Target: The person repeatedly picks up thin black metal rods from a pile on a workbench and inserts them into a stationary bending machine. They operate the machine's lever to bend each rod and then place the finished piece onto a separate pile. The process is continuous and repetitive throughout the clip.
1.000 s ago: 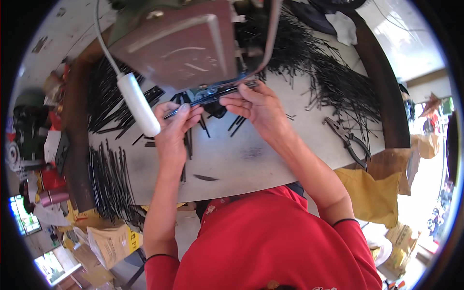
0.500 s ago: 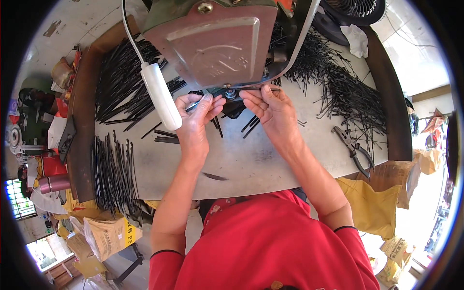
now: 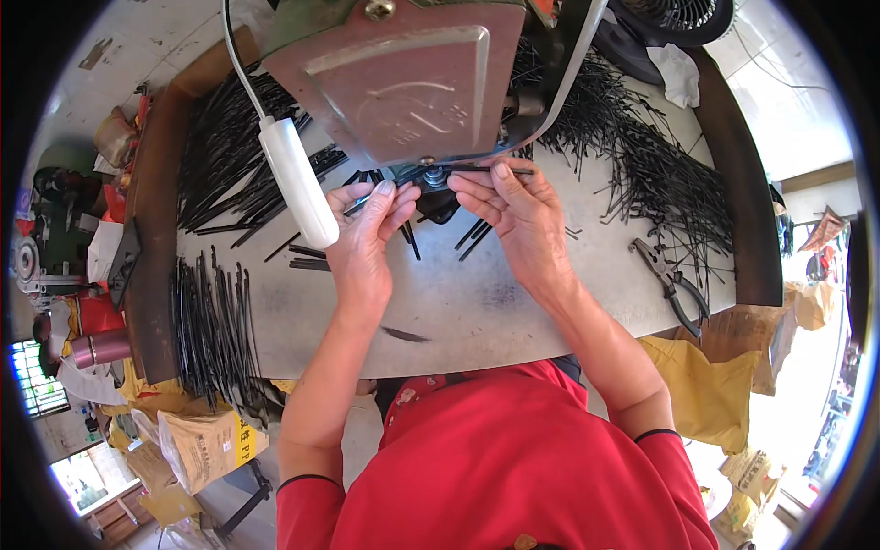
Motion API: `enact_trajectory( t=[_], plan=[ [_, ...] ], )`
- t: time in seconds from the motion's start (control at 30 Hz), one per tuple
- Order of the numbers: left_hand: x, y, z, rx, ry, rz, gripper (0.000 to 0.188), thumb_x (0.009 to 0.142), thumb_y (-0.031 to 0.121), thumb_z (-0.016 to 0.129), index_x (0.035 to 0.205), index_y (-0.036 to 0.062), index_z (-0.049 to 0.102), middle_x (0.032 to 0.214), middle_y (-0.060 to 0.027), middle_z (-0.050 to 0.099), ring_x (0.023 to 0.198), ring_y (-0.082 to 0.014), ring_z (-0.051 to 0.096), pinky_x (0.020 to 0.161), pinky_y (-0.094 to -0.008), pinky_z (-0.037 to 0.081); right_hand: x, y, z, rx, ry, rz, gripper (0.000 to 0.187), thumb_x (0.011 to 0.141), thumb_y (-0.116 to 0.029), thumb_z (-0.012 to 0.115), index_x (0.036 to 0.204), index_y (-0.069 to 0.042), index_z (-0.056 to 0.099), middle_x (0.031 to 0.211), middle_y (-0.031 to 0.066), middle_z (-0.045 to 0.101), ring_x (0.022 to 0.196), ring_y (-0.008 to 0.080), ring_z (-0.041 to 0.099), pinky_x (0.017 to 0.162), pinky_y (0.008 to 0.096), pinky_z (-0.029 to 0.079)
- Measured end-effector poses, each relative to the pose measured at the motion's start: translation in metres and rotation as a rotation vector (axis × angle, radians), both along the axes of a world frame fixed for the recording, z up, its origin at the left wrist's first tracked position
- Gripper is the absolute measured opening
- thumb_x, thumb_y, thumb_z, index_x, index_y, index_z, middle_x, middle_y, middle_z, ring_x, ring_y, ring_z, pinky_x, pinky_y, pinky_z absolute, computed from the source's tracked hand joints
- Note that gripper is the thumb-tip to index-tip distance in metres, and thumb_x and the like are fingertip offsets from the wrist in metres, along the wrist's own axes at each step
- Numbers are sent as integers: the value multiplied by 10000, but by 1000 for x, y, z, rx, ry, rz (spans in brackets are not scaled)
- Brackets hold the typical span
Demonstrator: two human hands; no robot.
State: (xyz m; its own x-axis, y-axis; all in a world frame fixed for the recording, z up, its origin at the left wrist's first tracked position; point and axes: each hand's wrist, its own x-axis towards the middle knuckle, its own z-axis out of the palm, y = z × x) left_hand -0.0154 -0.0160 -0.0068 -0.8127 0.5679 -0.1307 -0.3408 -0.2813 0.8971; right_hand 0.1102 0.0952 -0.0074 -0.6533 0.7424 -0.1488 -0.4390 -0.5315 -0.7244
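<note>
Grip of the left hand (image 3: 367, 238) is pinched, thumb against fingers, on a dark rod (image 3: 357, 204) at the upper centre of the frame; the right hand (image 3: 520, 206) likewise clamps a dark length (image 3: 475, 169) to the right of it. Between the hands sits one round metal fitting (image 3: 434, 177), under the lower edge of one big reddish-brown machine (image 3: 403, 101); whether the two held parts are one rod or two, I cannot tell. The step in hand looks like steadying the work at that fitting, and the next move seems to call for an even pinch on both sides, fingertips clear of the metal. Just left of the right wrist, two short rods (image 3: 473, 240) lie on the one pale bench (image 3: 477, 321). Farther out, one white tube (image 3: 301, 188) hangs left of the machine, and one pair of pliers (image 3: 674, 282) rests at right. Rods form three main masses, too tangled to count singly: an upper-left pile (image 3: 229, 160), a lower-left row (image 3: 214, 321) and an upper-right heap (image 3: 660, 174). One black fan (image 3: 678, 20) stands at the upper right.
</note>
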Motion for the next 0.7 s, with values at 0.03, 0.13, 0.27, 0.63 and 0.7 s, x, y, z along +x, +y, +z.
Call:
enact_trajectory(
  t=[0.03,0.13,0.27,0.63,0.7],
  plan=[
    [1,1,2,2,8,0,261,862,19,632,1001,7,412,935,-180,622,867,-295,680,758,-312,579,-1,1,0,-13,5,-8,197,972,-160,489,1061,15,488,1051,224,622,984,285,651,858,349,546],
    [1,5,2,-6,2,-18,259,862,17,631,1004,-1,414,938,-187,622,866,-296,680,747,-312,584,-2,4,-4,-34,-1,-21,195,972,-159,490,1063,13,486,1048,226,626,976,286,654,851,348,549],
    [-11,4,-1,-20,-105,-30,251,862,14,628,1001,-14,421,942,-198,624,863,-297,681,737,-303,592,-5,-8,-1,-24,-61,-42,195,968,-161,499,1067,6,487,1038,226,631,969,289,656,856,347,546],
    [-2,-2,3,-26,-41,9,182,869,17,617,967,-3,464,946,-213,637,871,-278,683,738,-284,591,-7,-10,5,28,-12,-37,191,965,-155,500,1077,0,492,1043,237,628,975,290,653,853,347,542],
    [-1,2,2,-26,-56,7,147,875,24,612,953,5,489,949,-218,647,877,-269,684,742,-279,589,-5,-8,4,6,-12,-46,191,966,-156,499,1075,2,492,1040,240,629,973,291,654,852,347,542]
  ],
)
